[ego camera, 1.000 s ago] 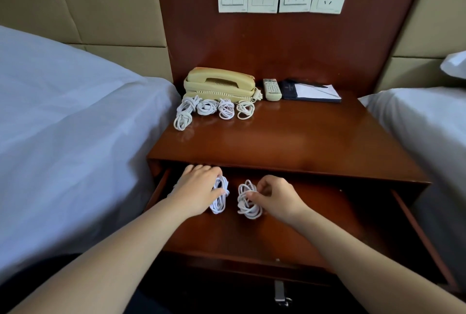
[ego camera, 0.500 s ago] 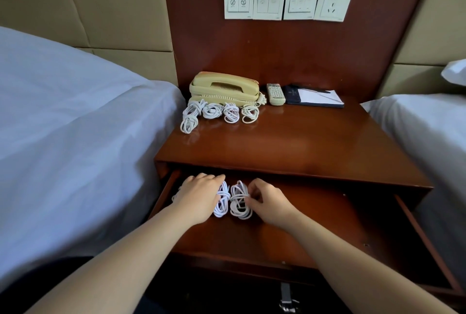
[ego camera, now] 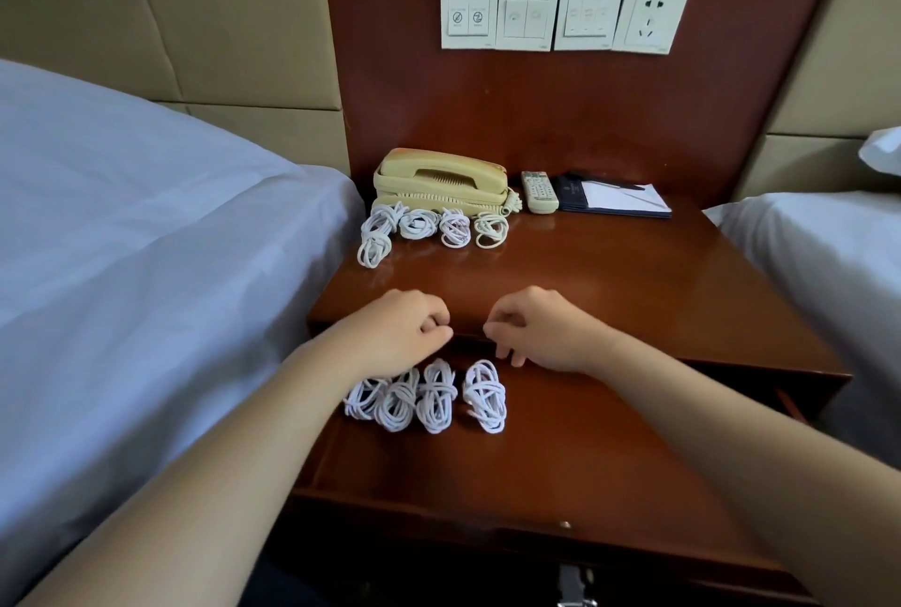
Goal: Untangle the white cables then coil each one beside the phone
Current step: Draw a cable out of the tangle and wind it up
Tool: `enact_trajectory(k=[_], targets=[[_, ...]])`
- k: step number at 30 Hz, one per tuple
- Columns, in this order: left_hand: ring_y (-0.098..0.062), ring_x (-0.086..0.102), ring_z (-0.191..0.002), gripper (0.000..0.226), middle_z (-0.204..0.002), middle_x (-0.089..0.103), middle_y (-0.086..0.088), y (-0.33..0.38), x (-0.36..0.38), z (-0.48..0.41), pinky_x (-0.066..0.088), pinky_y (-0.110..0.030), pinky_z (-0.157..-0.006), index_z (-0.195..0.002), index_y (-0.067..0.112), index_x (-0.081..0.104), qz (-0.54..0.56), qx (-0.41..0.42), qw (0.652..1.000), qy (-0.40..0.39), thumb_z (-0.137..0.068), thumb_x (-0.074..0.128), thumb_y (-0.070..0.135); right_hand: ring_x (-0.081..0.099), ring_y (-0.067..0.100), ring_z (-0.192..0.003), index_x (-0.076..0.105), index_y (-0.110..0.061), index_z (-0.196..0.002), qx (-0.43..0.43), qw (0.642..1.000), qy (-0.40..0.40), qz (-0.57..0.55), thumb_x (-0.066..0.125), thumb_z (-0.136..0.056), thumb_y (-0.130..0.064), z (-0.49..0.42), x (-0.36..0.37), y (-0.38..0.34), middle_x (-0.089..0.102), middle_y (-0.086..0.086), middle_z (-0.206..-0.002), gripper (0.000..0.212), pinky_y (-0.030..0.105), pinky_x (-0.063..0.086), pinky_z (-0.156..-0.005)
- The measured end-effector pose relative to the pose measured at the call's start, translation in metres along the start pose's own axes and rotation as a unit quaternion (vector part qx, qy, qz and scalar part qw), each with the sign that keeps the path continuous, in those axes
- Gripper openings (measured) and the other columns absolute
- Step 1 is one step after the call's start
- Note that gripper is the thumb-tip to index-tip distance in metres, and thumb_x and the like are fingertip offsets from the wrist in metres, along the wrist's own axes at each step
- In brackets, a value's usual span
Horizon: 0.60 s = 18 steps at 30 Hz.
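Over the open drawer (ego camera: 536, 475), the left hand (ego camera: 397, 338) and right hand (ego camera: 543, 333) are hovering with fingers curled in, gripping nothing. Four coiled white cables (ego camera: 429, 396) are lying in a row just below them. Farther back on the tabletop (ego camera: 609, 274), more coils (ego camera: 434, 228) are sitting right against the phone (ego camera: 439, 179).
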<state>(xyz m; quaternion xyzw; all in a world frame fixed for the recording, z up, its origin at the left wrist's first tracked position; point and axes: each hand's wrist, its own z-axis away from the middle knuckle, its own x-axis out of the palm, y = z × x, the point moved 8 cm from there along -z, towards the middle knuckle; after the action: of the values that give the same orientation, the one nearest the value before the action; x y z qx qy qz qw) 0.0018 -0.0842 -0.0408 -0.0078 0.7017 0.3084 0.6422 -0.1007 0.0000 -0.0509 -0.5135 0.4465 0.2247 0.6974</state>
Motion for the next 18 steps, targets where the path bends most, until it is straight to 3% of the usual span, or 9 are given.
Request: enact_trajectory(k=[5,8,11,13,18], targets=[[-0.014,0.061,-0.082,0.011,-0.080,0.064,0.007,-0.039,-0.044,-0.025,0.048,-0.027,-0.078,-0.088,0.016,0.067,0.067,-0.043,0.982,0.174,-0.089,0.058,0.022,0.067,0.010,-0.065,0.064,-0.015,-0.093,0.008,0.999,0.044,0.004,0.051,-0.095,-0.023,-0.031,-0.027,0.002,0.070,-0.001,-0.081,0.016,0.023,0.051,-0.068],[-0.024,0.058,-0.096,0.017,-0.104,0.060,-0.006,-0.074,-0.058,-0.034,0.046,-0.033,-0.086,-0.103,0.011,0.062,0.074,-0.092,0.958,0.261,-0.088,0.060,0.020,0.066,0.021,-0.083,0.065,-0.013,-0.095,0.042,0.995,0.084,0.013,0.053,-0.094,-0.026,-0.054,-0.036,0.018,0.069,0.006,-0.092,0.018,0.031,0.052,-0.075],[-0.034,0.044,-0.122,0.051,-0.131,0.043,-0.016,-0.105,-0.044,-0.045,0.039,-0.044,-0.099,-0.133,0.006,0.041,0.000,-0.145,0.966,0.215,-0.091,0.058,0.029,0.057,0.026,-0.100,0.061,-0.010,-0.108,0.095,0.985,0.146,0.010,0.054,-0.094,-0.029,-0.073,-0.043,0.038,0.063,0.009,-0.107,0.025,0.031,0.044,-0.079],[-0.034,0.041,-0.128,0.063,-0.138,0.040,-0.018,-0.121,-0.037,-0.052,0.036,-0.043,-0.103,-0.140,0.004,0.031,0.043,-0.169,0.964,0.202,-0.091,0.058,0.033,0.055,0.026,-0.104,0.055,-0.007,-0.115,0.126,0.976,0.178,-0.021,0.054,-0.094,-0.031,-0.083,-0.046,0.048,0.061,0.010,-0.112,0.032,0.029,0.040,-0.077],[-0.031,0.054,-0.116,0.048,-0.125,0.058,-0.015,-0.124,-0.042,-0.070,0.044,-0.041,-0.096,-0.126,0.005,0.048,0.099,-0.155,0.961,0.207,-0.090,0.058,0.034,0.052,0.027,-0.103,0.047,-0.002,-0.123,0.170,0.961,0.190,-0.104,0.053,-0.093,-0.039,-0.117,-0.046,0.052,0.056,0.014,-0.119,0.047,0.027,0.035,-0.073]])
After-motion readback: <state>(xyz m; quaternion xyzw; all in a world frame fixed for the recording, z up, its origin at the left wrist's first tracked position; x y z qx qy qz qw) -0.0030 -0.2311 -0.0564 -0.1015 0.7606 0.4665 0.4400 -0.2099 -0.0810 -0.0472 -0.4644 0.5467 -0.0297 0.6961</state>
